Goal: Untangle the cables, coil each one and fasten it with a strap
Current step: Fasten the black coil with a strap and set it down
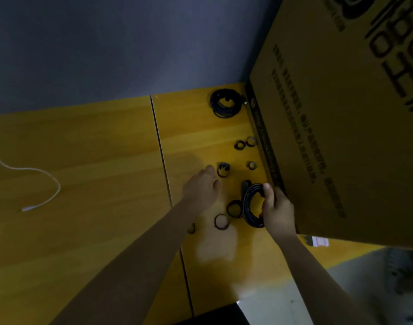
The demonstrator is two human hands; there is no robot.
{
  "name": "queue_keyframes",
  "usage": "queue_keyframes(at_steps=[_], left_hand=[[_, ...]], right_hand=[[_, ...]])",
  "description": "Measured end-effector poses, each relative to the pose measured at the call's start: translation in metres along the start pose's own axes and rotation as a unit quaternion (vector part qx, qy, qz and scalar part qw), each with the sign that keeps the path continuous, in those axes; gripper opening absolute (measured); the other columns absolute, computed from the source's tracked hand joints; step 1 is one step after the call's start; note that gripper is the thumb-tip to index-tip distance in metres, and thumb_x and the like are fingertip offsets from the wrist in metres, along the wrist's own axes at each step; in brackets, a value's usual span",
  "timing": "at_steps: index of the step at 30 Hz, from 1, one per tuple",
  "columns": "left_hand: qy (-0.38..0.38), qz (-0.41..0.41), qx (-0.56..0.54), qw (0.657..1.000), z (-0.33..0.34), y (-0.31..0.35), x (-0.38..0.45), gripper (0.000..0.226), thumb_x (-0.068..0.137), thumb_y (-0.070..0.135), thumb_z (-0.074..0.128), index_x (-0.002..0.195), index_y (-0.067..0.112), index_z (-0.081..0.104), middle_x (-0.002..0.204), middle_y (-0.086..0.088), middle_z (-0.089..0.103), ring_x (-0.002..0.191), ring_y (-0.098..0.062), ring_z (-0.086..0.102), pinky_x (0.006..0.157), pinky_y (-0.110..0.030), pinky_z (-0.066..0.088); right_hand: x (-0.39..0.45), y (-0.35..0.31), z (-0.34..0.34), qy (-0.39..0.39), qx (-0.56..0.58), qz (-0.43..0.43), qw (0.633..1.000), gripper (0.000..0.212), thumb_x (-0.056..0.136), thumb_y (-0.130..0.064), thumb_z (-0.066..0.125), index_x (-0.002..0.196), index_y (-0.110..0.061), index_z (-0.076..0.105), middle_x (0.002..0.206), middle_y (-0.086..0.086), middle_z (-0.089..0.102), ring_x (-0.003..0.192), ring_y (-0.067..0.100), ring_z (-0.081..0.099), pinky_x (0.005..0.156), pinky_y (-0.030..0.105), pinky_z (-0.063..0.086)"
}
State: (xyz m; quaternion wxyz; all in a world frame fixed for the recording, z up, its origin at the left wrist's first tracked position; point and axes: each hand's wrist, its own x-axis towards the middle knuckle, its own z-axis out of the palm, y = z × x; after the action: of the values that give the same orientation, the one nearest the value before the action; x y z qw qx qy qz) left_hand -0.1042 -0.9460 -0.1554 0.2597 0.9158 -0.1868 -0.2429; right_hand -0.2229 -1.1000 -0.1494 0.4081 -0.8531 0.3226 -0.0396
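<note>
A black coiled cable (pixel 253 205) is gripped upright by the right hand (pixel 276 208), loops bunched. The nearest strap ring (pixel 223 169) lies up-left of that grip, just beside the left hand's (pixel 202 187) loosely curled, empty fingertips (pixel 210 169); the left hand is judged nearer.

Left hand (pixel 200 186) extended toward 12 o'clock, fingers curled, palm down. Right hand (pixel 274 207) at its 3 o'clock, fingers and thumb clamped in a grip.

Cardboard box (pixel 341 113) walls the table's (pixel 95 160) right side.
</note>
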Motion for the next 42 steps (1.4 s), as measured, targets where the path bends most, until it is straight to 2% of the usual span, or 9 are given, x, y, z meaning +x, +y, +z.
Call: queue_keyframes(at_steps=[5, 11, 17, 20, 24, 29, 32, 36, 42], left_hand=[[-0.013, 0.082, -0.046, 0.995, 0.021, 0.012, 0.024, 0.025, 0.099, 0.023, 0.048, 0.122, 0.015, 0.053, 0.12, -0.006, 0.051, 0.114, -0.021, 0.048, 0.087, -0.036, 0.046], [-0.124, 0.218, -0.001, 0.968, 0.038, 0.03, 0.053, 0.038, 0.097, 0.011, 0.05, 0.134, 0.018, 0.053, 0.139, -0.003, 0.046, 0.13, -0.025, 0.039, 0.101, -0.043, 0.039], [-0.018, 0.187, -0.052, 0.981, 0.03, 0.028, 0.057, 0.026, 0.1, 0.018, 0.047, 0.118, 0.016, 0.066, 0.117, -0.004, 0.065, 0.099, -0.021, 0.062, 0.074, -0.032, 0.049], [0.025, 0.169, -0.111, 0.979, 0.012, 0.023, 0.048, 0.025, 0.099, 0.018, 0.05, 0.118, 0.014, 0.067, 0.112, -0.004, 0.066, 0.094, -0.019, 0.063, 0.075, -0.03, 0.051], [0.061, 0.159, -0.15, 0.974, -0.019, 0.017, 0.028, 0.023, 0.097, 0.016, 0.054, 0.114, 0.01, 0.069, 0.099, -0.006, 0.065, 0.078, -0.014, 0.061, 0.073, -0.032, 0.052], [0.105, 0.145, -0.148, 0.973, -0.058, 0.005, 0.0, 0.022, 0.096, 0.022, 0.057, 0.107, 0.01, 0.071, 0.093, 0.001, 0.056, 0.075, -0.012, 0.057, 0.068, -0.032, 0.054], [0.145, 0.176, -0.081, 0.97, -0.076, -0.006, -0.019, 0.022, 0.096, 0.027, 0.057, 0.105, 0.014, 0.072, 0.097, 0.0, 0.06, 0.079, -0.015, 0.061, 0.069, -0.031, 0.052], [0.178, 0.24, 0.03, 0.954, -0.092, -0.027, -0.044, 0.018, 0.093, 0.02, 0.06, 0.097, 0.008, 0.073, 0.094, -0.007, 0.063, 0.069, -0.023, 0.062, 0.052, -0.037, 0.052], [0.202, 0.251, 0.094, 0.942, -0.12, -0.054, -0.062, 0.013, 0.091, 0.014, 0.063, 0.091, 0.003, 0.071, 0.087, -0.012, 0.06, 0.069, -0.028, 0.062, 0.043, -0.037, 0.049]], right_hand=[[0.004, 0.013, 0.004, 0.009, 0.028, -0.008, 1.0, 0.033, 0.093, -0.049, 0.032, 0.084, -0.026, 0.054, 0.055, 0.0, 0.049, 0.043, 0.016, 0.047, 0.04, 0.022, 0.032], [0.005, 0.028, 0.003, 0.02, 0.021, 0.002, 1.0, 0.035, 0.092, -0.047, 0.032, 0.086, -0.019, 0.051, 0.058, -0.011, 0.043, 0.046, -0.001, 0.048, 0.044, 0.011, 0.033], [0.0, 0.024, -0.004, 0.041, 0.046, 0.009, 0.998, 0.03, 0.094, -0.047, 0.033, 0.072, -0.032, 0.047, 0.056, -0.007, 0.045, 0.048, 0.004, 0.042, 0.049, 0.019, 0.028], [-0.003, 0.008, -0.007, 0.038, 0.088, 0.007, 0.995, 0.035, 0.095, -0.048, 0.032, 0.069, -0.029, 0.046, 0.056, -0.01, 0.049, 0.049, 0.003, 0.043, 0.05, 0.014, 0.031], [-0.005, -0.017, -0.006, -0.006, 0.118, 0.003, 0.993, 0.046, 0.095, -0.05, 0.032, 0.068, -0.015, 0.044, 0.057, 0.008, 0.041, 0.049, 0.018, 0.04, 0.052, 0.032, 0.033], [-0.01, -0.051, 0.014, -0.057, 0.016, -0.069, 0.996, 0.039, 0.093, -0.051, 0.032, 0.085, -0.02, 0.055, 0.062, 0.001, 0.053, 0.053, 0.016, 0.052, 0.042, 0.028, 0.031], [-0.015, -0.07, 0.031, -0.067, 0.021, -0.065, 0.995, 0.043, 0.094, -0.05, 0.032, 0.089, -0.017, 0.058, 0.059, 0.011, 0.053, 0.05, 0.031, 0.048, 0.044, 0.042, 0.029], [-0.023, -0.094, 0.047, -0.066, 0.083, -0.043, 0.993, 0.039, 0.089, -0.059, 0.032, 0.071, -0.03, 0.05, 0.049, -0.01, 0.051, 0.04, 0.005, 0.044, 0.041, 0.016, 0.029], [-0.045, -0.121, 0.053, -0.154, 0.14, -0.028, 0.978, 0.052, 0.087, -0.062, 0.036, 0.06, -0.018, 0.044, 0.048, 0.0, 0.04, 0.045, 0.019, 0.039, 0.051, 0.033, 0.035]])
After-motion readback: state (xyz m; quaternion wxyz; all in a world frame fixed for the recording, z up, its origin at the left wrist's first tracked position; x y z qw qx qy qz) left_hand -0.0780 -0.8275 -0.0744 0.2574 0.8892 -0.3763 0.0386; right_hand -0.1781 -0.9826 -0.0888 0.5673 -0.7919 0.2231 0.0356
